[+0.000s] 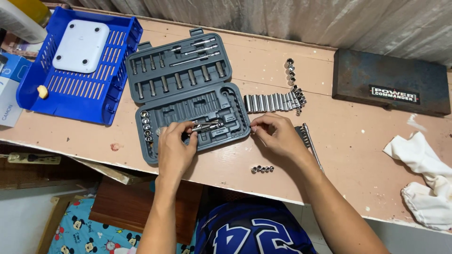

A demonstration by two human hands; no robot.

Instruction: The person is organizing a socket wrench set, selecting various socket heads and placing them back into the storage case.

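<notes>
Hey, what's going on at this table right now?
A person works over an open grey socket case. The left hand rests on its lower half, fingertips at a chrome tool piece. The right hand pinches something small beside the case, near a row of sockets on the table.

free: bare table (pixel 358 141) | blocked: socket row (pixel 273 102), open case (pixel 186 94)

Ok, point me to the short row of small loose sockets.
In the head view, the short row of small sockets lies on the table near its front edge, just below the right hand.
</notes>
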